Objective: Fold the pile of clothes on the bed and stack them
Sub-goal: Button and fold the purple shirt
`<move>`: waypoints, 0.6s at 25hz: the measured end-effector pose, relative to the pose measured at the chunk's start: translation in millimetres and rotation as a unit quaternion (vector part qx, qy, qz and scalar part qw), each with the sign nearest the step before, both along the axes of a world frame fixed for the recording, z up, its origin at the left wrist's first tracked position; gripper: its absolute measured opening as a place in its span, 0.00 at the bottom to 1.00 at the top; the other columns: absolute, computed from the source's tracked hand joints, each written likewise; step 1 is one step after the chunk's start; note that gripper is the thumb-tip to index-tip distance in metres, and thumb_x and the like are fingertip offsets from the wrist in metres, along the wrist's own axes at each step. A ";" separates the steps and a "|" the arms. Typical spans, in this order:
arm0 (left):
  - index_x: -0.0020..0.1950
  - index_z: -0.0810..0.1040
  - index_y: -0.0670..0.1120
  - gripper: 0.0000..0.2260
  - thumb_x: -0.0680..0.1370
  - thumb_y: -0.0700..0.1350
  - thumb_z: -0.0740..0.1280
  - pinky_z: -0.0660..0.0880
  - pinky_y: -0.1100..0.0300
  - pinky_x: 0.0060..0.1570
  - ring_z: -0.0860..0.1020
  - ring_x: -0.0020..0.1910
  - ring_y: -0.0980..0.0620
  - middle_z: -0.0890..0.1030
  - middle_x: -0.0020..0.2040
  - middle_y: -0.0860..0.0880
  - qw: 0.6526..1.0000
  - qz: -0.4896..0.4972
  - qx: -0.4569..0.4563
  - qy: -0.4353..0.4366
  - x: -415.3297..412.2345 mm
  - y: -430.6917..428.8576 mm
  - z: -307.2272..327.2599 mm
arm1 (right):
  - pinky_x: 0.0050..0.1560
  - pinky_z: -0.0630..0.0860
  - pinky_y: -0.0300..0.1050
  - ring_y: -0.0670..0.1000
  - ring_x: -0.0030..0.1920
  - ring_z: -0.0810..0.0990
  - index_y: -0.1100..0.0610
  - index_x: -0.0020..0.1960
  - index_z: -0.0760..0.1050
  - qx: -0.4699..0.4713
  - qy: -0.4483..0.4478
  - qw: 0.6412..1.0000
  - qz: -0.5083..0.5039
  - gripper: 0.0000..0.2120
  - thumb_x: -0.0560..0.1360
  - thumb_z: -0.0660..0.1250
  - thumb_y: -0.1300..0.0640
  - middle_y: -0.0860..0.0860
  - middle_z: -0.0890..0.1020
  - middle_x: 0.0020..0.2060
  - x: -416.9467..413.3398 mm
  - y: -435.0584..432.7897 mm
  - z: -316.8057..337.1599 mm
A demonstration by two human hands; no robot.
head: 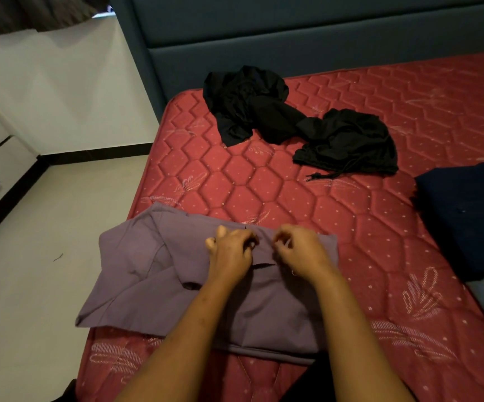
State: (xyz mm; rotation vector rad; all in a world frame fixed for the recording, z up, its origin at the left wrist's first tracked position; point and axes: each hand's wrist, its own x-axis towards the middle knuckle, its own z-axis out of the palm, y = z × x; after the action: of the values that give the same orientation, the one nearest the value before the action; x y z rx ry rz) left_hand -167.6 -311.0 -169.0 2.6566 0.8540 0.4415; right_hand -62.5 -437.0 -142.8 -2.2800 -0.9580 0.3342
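The bed (293, 198), a bare red quilted mattress, lies under the purple garment (148, 256), and every place here is given from that garment. Well beyond it stands the dark blue headboard (293, 33). The garment itself sits on the near left corner of the bed, partly folded. Its long axis runs left to right, and its left end hangs past the mattress edge over the floor. To its right and well apart lies a navy garment (466, 213) that looks already folded, probably the start of the stack. Beyond the purple garment, toward the headboard, two black clothes are still crumpled: a larger black heap (246, 105) and, right of that, black drawstring shorts (348, 140).

Both hands are on the purple garment, at the middle of its far edge and close together. The left hand (230, 250) has its fingers curled down into the cloth and seems to pinch it. The right hand (301, 250) is curled the same way just beside it, apparently nipping the fabric too, though the fingertips are too tucked to be sure.

Both hands are equally near. The cloth spreads left, right and back toward the person from that grip, so the next fold likely runs across the long axis, bringing the overhanging left end in
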 end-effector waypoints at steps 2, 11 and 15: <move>0.49 0.82 0.52 0.09 0.76 0.42 0.65 0.61 0.55 0.48 0.71 0.54 0.48 0.82 0.50 0.56 0.999 -0.013 -0.044 -0.012 4.2 5.1 1.0 | 0.50 0.77 0.47 0.54 0.49 0.81 0.54 0.46 0.81 -0.097 0.048 0.992 0.067 0.09 0.68 0.74 0.52 0.52 0.84 0.45 -12.7 1.2 1.0; 0.53 0.82 0.45 0.14 0.71 0.32 0.69 0.72 0.63 0.48 0.77 0.46 0.50 0.79 0.51 0.49 0.976 -0.053 -0.206 -0.042 -4.0 12.5 0.8 | 0.57 0.74 0.47 0.51 0.50 0.80 0.47 0.45 0.76 -0.184 0.078 0.971 0.128 0.13 0.65 0.77 0.47 0.46 0.81 0.46 -18.5 1.3 6.4; 0.53 0.82 0.44 0.18 0.69 0.29 0.67 0.71 0.66 0.50 0.77 0.51 0.51 0.80 0.53 0.48 0.969 -0.041 -0.242 -0.039 -5.3 19.7 -7.3 | 0.66 0.67 0.55 0.47 0.57 0.77 0.39 0.47 0.79 -0.130 0.109 0.976 0.136 0.12 0.73 0.69 0.57 0.39 0.81 0.49 -18.3 4.1 0.8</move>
State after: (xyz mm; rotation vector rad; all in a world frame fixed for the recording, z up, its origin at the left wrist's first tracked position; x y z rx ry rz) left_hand -172.9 -291.3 -176.3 2.1996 0.7168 0.2716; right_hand -80.8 -432.8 -142.0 -2.2792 -1.1670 0.8530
